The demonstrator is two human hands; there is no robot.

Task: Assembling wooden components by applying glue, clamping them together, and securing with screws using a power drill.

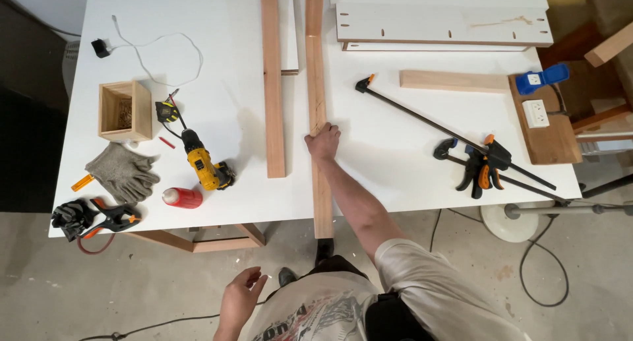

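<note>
Head view: the right hand (323,142) lies at the centre of the frame with fingers curled over a long plank (317,110), which runs from the top edge down the white table (217,64) and overhangs its near edge. A second plank (273,84) lies parallel just to the left, a bare strip of table between them. The left hand (239,301) hangs open at the bottom of the frame, off the table, holding nothing. To the left, well apart, lie a yellow drill (203,164), a red can (182,197), grey gloves (122,172) and a wooden box (124,110). Bar clamps (475,157) lie at right near the table's edge, with bare tabletop between them and the plank.
</note>
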